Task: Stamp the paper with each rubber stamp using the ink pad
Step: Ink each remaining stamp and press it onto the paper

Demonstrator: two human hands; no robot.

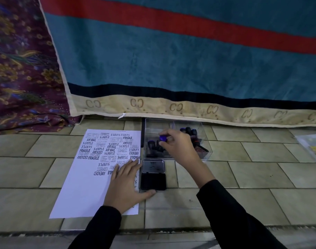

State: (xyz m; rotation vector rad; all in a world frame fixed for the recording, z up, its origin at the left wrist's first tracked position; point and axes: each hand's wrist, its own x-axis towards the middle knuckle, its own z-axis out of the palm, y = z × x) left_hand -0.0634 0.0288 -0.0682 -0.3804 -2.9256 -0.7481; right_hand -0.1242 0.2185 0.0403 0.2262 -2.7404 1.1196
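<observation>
Looks like the pick-a-stamp step: right hand (178, 146) has its fingers (167, 132) pinched on a blue-knobbed stamp (163, 138) over the clear box (204, 141) just behind the ink pad (153, 180). Left hand (125, 186) lies flat, fingers straight, on the paper (81, 186) left of the ink pad. Next it probably needs pressing face-down onto the open pad.
</observation>
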